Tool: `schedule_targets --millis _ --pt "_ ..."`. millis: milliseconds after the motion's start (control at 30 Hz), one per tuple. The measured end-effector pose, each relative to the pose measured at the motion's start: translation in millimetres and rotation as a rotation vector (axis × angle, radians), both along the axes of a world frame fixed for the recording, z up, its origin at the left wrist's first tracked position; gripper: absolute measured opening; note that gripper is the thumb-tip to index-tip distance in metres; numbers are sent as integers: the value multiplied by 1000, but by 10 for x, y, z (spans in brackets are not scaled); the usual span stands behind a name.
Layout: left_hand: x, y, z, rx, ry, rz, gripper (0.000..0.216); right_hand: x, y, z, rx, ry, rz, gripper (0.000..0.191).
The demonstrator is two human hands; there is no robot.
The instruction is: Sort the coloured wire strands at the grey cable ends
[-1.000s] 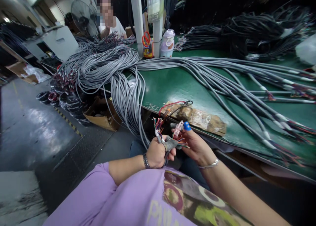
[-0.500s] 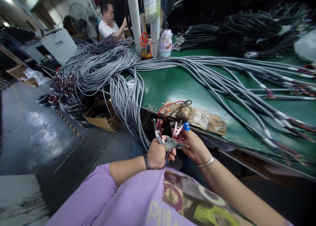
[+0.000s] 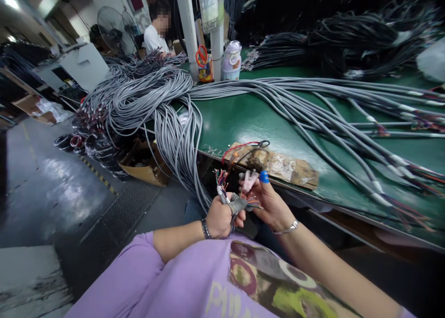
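My left hand (image 3: 220,218) is closed around grey multi-core cables, with a grey cover on its thumb. From this grip one fan of thin coloured wires (image 3: 221,176) points up, and another bunch of coloured wires (image 3: 255,203) spreads toward my right hand (image 3: 274,206). My right hand, wearing a blue fingertip cover (image 3: 263,176), pinches a small pink clip-like tool (image 3: 249,181) just above those wires. Its exact kind is unclear, and fingers hide part of it. Behind both hands, a worn piece of cardboard (image 3: 304,175) lies on the table's front edge.
Long grey cables (image 3: 278,88) run across the green table (image 3: 225,118). A thick grey cable coil (image 3: 149,93) hangs over its left edge. Scissors (image 3: 201,56) and a lilac cup (image 3: 232,60) stand by a post. Another person (image 3: 156,35) sits at the back.
The pink tool has turned in my right hand, and its two prongs look closer together. My left hand keeps its grip on the cables. The other person's head and arm have lowered.
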State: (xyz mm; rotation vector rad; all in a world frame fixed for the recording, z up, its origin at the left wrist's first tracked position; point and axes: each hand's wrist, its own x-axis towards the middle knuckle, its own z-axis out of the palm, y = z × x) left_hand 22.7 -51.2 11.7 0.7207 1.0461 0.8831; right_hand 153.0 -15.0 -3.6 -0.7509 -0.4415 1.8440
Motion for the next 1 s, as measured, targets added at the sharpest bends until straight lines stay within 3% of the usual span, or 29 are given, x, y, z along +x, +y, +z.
schedule_targets --millis 100,300,633,1000 --pt "-46 -35 7 2 -16 5 48 35 -4 -3 7 10 11 45" --pt "-93 -74 48 13 -43 59 48 72 1 20 24 -31 -6 26" --pt "-21 15 94 16 -113 118 41 67 2 11 25 -44 -22 32" --pt "-18 8 7 6 -44 82 45 38 -8 14 -16 -12 -26 30"
